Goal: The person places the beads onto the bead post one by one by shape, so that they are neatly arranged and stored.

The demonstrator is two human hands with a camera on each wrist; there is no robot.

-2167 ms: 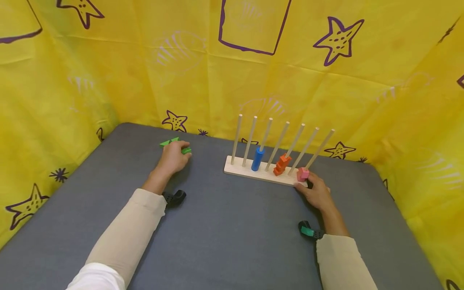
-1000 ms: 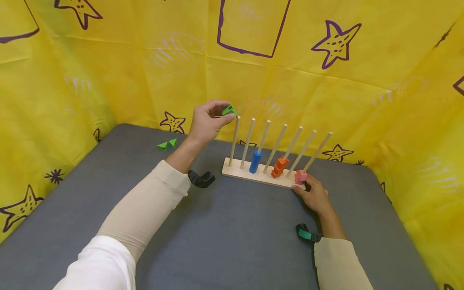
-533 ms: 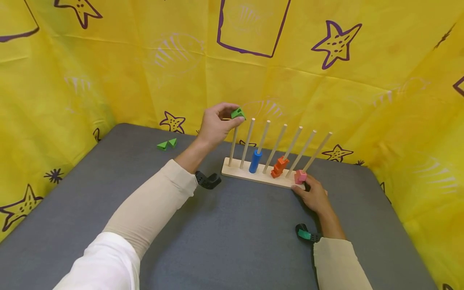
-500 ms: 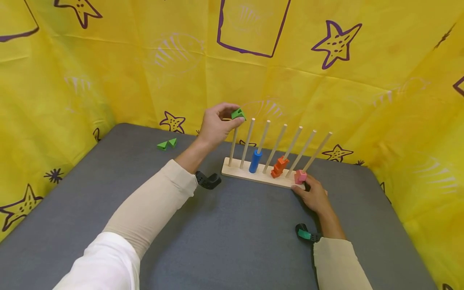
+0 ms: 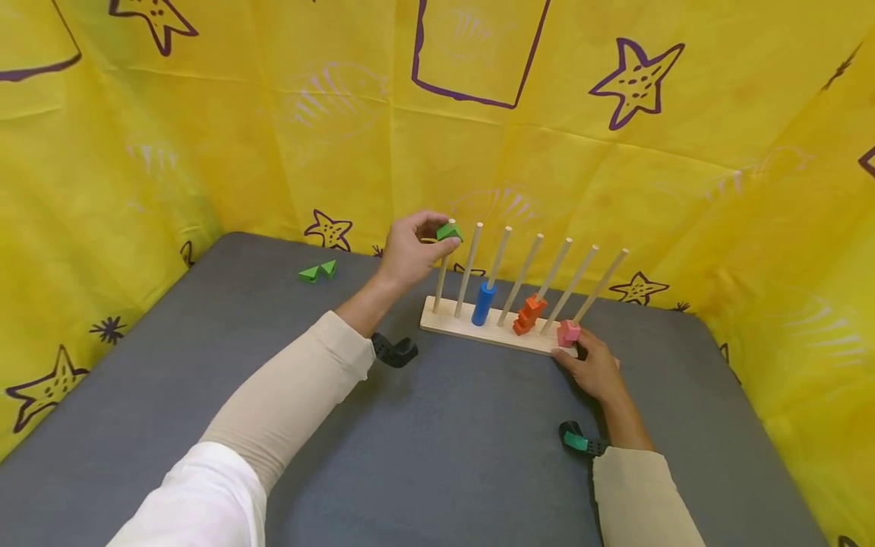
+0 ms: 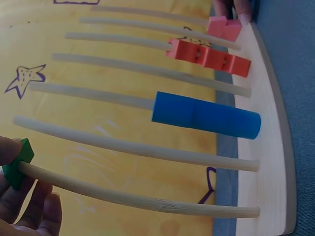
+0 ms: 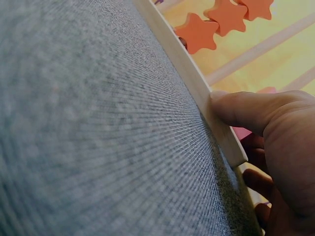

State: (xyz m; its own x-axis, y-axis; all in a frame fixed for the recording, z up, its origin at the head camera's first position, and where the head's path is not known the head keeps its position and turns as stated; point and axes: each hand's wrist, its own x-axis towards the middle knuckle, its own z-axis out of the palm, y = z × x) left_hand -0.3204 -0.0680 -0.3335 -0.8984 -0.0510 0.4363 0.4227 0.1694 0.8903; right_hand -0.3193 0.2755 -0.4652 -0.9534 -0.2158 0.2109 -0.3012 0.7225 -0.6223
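Note:
My left hand (image 5: 409, 251) pinches a green triangular bead (image 5: 448, 232) between thumb and fingers. The tip of the leftmost peg (image 5: 452, 222) pokes up through the bead, which sits near the top of that peg. In the left wrist view the same green bead (image 6: 19, 162) encircles the peg's end. The pegs rise from a pale wooden base (image 5: 451, 323). My right hand (image 5: 596, 366) grips the base's right end, thumb on the front edge. Beside it, pink beads (image 5: 568, 332) sit low on the rightmost peg.
A blue cylinder stack (image 5: 483, 304) fills the bottom of the third peg, and orange star beads (image 5: 529, 314) the fifth. Two green triangular beads (image 5: 319, 271) lie on the grey table (image 5: 437, 441) at the back left. A yellow curtain (image 5: 533, 137) hangs behind.
My left hand picked up a green bead from the table, carried it right to the leftmost peg and lowered it slightly over the tip. My right hand has stayed on the base.

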